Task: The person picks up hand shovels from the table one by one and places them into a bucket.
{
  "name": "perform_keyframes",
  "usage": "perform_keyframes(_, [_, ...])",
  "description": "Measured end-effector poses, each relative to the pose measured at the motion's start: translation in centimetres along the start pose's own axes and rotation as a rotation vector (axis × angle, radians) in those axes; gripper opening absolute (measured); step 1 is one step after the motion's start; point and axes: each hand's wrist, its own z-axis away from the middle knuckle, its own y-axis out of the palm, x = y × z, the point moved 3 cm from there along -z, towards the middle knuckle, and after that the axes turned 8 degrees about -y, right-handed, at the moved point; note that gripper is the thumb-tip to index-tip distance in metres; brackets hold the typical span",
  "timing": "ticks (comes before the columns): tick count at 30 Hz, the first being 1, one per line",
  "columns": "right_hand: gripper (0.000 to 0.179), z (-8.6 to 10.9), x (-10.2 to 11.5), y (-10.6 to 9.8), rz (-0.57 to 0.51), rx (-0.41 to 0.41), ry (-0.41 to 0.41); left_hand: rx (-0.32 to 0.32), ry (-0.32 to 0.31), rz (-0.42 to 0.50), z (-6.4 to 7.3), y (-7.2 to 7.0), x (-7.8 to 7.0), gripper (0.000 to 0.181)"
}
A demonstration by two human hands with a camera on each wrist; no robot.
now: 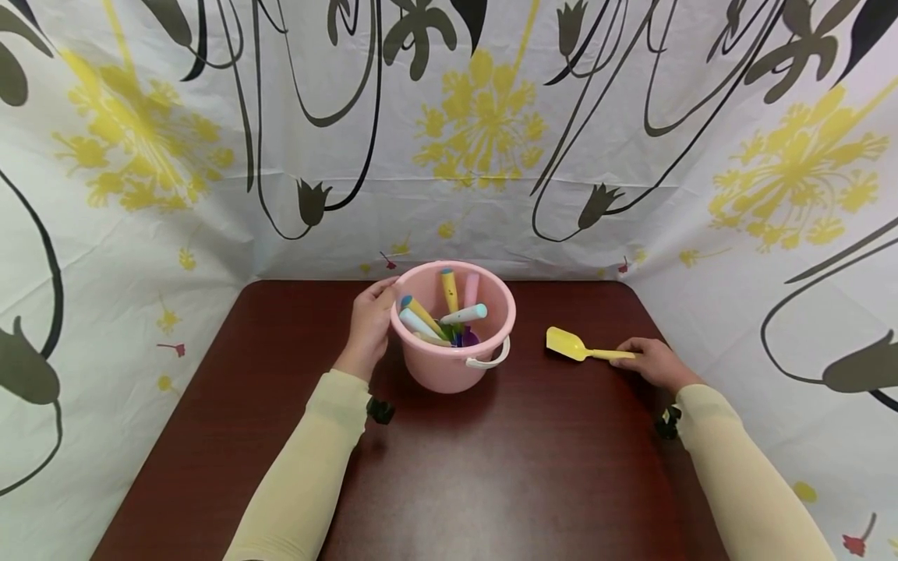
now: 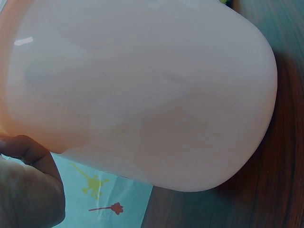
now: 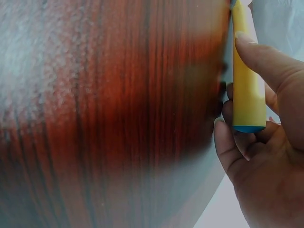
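A pink bucket [image 1: 449, 368] with a white handle [image 1: 491, 357] is near the back middle of the dark red table. My left hand [image 1: 370, 319] grips its rim on the left side; in the left wrist view the bucket's wall [image 2: 152, 95] fills most of the picture, with the thumb [image 2: 33, 156] at the rim. Inside the bucket are several toy tools with yellow, white and pink handles [image 1: 450, 290], their lower ends partly hidden. To the right, my right hand [image 1: 654, 362] pinches a yellow toy shovel [image 1: 567, 344] by its handle, blade pointing left. That handle [image 3: 249, 90] ends in a blue cap.
The dark wood table [image 1: 533, 467] runs back to a white curtain [image 1: 393, 179] with yellow and grey flower prints, which also hangs along both sides. Table edges lie close beyond the bucket and beside the right hand.
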Motion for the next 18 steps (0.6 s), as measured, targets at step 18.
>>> perform_keyframes(18, [0.046, 0.65, -0.75, 0.27, -0.327, -0.033, 0.044, -0.001, -0.014, -0.001, 0.16, 0.04, -0.17, 0.037])
